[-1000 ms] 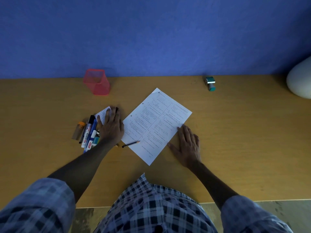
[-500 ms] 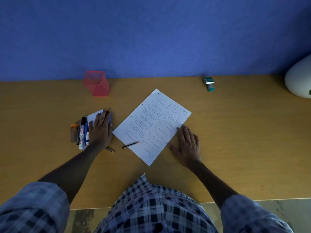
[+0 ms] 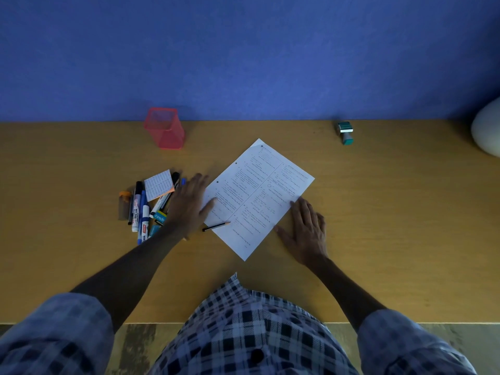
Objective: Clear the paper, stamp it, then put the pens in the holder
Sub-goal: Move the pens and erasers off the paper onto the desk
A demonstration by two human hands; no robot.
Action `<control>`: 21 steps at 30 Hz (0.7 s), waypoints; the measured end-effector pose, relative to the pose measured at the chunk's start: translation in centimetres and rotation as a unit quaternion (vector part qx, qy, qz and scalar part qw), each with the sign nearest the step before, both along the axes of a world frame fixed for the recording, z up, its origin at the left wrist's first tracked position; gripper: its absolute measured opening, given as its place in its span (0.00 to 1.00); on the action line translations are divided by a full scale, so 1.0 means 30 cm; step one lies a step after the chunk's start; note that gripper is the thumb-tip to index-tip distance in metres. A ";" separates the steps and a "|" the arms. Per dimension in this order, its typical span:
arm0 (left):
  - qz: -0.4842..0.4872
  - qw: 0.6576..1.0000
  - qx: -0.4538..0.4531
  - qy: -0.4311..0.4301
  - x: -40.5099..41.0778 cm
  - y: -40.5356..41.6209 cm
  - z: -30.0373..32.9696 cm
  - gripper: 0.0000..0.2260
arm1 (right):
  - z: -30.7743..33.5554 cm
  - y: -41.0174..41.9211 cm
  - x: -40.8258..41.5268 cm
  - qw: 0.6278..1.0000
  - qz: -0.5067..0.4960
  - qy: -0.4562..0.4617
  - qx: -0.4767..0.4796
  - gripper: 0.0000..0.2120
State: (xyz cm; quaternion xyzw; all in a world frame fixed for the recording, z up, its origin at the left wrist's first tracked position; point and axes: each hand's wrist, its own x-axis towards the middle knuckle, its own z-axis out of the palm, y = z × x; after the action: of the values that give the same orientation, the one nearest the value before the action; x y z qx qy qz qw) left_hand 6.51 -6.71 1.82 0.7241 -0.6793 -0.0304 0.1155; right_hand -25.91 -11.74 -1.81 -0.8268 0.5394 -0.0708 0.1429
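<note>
The left hand [image 3: 186, 209] covers the paper's [image 3: 259, 198] left corner and the near ends of some pens [image 3: 140, 209] in the pile, so how many lie under it cannot be told. A notepad [image 3: 159, 184] hides the far ends of a few more. The print on the paper is too small to read. A pale round thing [image 3: 487, 131] at the far right is cut off by the edge. The counter [image 3: 405, 226] runs out of view left and right.

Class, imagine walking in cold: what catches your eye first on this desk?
The white printed sheet lies askew mid-desk, a hand flat at each side: left hand, right hand. Left of it sits a jumble of markers; the pink mesh holder and green stamp stand by the blue wall.
</note>
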 end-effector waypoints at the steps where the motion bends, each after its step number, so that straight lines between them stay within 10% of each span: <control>1: -0.026 1.000 -0.009 0.004 -0.024 0.003 0.002 0.27 | -0.001 0.000 0.000 1.000 0.000 -0.001 -0.001 0.40; 10: -0.153 0.986 -0.052 -0.037 -0.105 0.099 -0.048 0.09 | -0.007 -0.001 -0.002 1.000 -0.001 0.000 -0.001 0.40; 21: 0.050 0.996 -0.006 -0.079 -0.004 0.102 -0.039 0.08 | 0.006 0.003 0.002 1.000 0.002 -0.009 -0.002 0.40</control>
State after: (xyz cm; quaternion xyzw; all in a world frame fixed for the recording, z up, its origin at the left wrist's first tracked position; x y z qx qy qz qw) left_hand 6.40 -3.65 0.66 0.7562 -0.6498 0.0373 0.0671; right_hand -25.86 -11.65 -1.63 -0.8273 0.5367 -0.0792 0.1461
